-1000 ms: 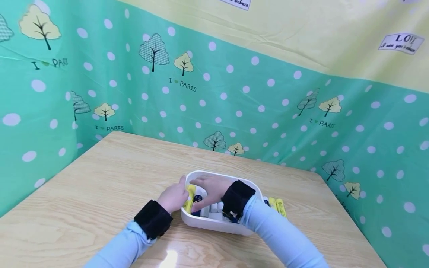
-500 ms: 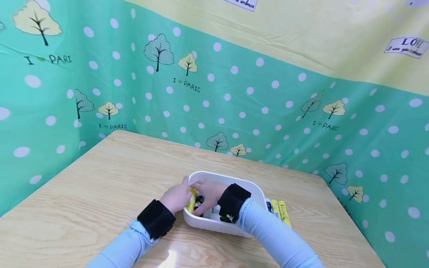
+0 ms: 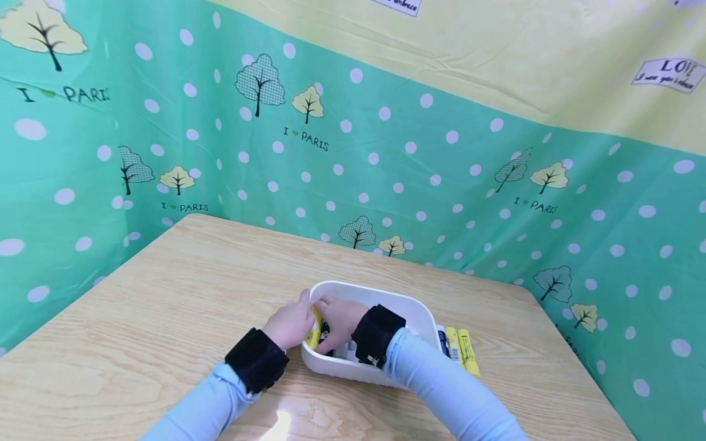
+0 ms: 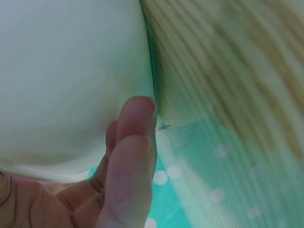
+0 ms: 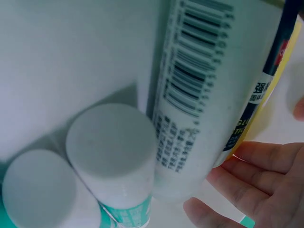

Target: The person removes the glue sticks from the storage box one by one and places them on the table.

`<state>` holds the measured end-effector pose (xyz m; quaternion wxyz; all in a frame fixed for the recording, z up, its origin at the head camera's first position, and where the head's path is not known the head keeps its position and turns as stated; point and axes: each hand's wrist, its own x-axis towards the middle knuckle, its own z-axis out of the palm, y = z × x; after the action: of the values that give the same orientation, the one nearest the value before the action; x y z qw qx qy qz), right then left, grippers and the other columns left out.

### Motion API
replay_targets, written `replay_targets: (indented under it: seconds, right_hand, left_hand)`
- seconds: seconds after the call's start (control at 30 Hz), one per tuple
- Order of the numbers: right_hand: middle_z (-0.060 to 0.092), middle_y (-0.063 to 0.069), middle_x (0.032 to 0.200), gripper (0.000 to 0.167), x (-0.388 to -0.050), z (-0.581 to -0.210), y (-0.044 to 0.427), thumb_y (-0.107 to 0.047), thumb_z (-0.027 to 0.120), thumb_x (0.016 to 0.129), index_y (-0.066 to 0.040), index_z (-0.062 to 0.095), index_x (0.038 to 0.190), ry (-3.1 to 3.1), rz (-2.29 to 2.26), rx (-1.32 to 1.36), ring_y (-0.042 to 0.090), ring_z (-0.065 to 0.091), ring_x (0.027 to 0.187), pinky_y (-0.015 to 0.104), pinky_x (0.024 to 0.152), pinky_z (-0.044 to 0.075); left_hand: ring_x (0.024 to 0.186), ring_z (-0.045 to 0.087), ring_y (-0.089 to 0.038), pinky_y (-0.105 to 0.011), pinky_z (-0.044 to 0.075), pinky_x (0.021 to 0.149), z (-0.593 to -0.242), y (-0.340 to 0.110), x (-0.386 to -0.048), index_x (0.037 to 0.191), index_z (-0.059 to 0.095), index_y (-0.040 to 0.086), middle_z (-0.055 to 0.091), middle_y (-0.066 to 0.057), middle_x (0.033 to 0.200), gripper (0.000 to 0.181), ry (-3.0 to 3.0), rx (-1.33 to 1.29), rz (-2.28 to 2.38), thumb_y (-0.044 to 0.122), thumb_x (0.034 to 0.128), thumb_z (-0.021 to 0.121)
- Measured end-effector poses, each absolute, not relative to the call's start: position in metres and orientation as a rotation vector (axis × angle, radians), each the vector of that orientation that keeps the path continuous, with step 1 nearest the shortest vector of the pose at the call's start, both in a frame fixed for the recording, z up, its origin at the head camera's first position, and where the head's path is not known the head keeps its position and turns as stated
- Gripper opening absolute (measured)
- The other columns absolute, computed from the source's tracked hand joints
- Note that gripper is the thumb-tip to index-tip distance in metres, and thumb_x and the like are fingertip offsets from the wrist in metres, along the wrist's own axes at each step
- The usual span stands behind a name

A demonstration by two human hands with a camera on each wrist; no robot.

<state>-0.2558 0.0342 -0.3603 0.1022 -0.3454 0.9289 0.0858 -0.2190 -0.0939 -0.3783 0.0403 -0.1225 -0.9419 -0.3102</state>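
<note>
A white bin point(image 3: 358, 370) stands on the table; my left hand point(image 3: 289, 326) grips its left end. In the left wrist view, fingers point(image 4: 128, 175) lie against the bin's outer wall point(image 4: 71, 80). My right hand point(image 3: 342, 315) reaches inside, its fingers and thumb around a yellow tube point(image 3: 313, 334) along the left wall. In the right wrist view, the fingers point(image 5: 251, 178) meet the lower end of a yellow-edged, dark-labelled glue stick point(image 5: 242, 118). A white tube with a barcode point(image 5: 194, 95) lies beside it, near two round white ends point(image 5: 111, 142).
Right of the bin, two yellow tubes point(image 3: 467, 352) and a dark-blue and white one point(image 3: 442, 338) lie on the wooden table point(image 3: 220, 275). A green and yellow printed curtain point(image 3: 386, 141) hangs behind and at the sides.
My right hand has shifted slightly left inside the bin, closer to the yellow tube, and its fingers and thumb have drawn nearer together. My left hand stays at the bin's left end.
</note>
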Motion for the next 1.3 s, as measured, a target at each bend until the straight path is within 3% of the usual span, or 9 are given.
replay_targets:
  seconds: [0.2, 0.63, 1.03, 1.3]
  right_hand:
    - [0.044, -0.002, 0.113, 0.081, -0.2575, -0.3619, 0.0335, -0.053, 0.063, 0.064, -0.011, 0.034, 0.128, 2.751, 0.213, -0.986, 0.007, 0.043, 0.089, 0.018, 0.080, 0.039]
    - [0.038, 0.002, 0.121, 0.085, -0.2588, -0.3618, 0.0341, -0.044, 0.069, 0.064, -0.010, 0.029, 0.131, 2.684, 0.041, -0.951, 0.009, 0.041, 0.100, 0.020, 0.089, 0.035]
    - [0.037, 0.002, 0.118, 0.088, -0.2578, -0.3609, 0.0399, -0.042, 0.071, 0.061, -0.009, 0.030, 0.132, 2.709, -0.011, -0.977, 0.009, 0.042, 0.096, 0.017, 0.085, 0.037]
    - [0.034, 0.002, 0.124, 0.091, -0.2568, -0.3566, 0.0427, -0.044, 0.071, 0.060, -0.009, 0.029, 0.133, 2.704, -0.075, -0.952, 0.009, 0.042, 0.100, 0.019, 0.088, 0.036]
  left_hand:
    - [0.048, 0.047, -0.019, -0.027, 0.033, 0.042, -0.3790, -0.0941, -0.2193, 0.116, 0.034, -0.006, 0.046, -0.008, 0.058, 0.040, -2.865, -0.381, -0.935, 0.008, 0.0794, 0.042]
    - [0.046, 0.046, -0.017, -0.025, 0.032, 0.041, -0.3809, -0.0943, -0.2204, 0.121, 0.031, -0.007, 0.046, -0.007, 0.058, 0.044, -2.886, -0.375, -0.973, 0.009, 0.0816, 0.041]
    - [0.051, 0.049, -0.018, -0.026, 0.034, 0.043, -0.3775, -0.0940, -0.2199, 0.125, 0.028, -0.008, 0.052, -0.011, 0.066, 0.043, -2.908, -0.368, -0.997, 0.013, 0.0878, 0.035]
    - [0.050, 0.047, -0.017, -0.025, 0.033, 0.042, -0.3786, -0.0943, -0.2199, 0.123, 0.029, -0.007, 0.049, -0.009, 0.063, 0.045, -2.902, -0.369, -0.991, 0.012, 0.0845, 0.039]
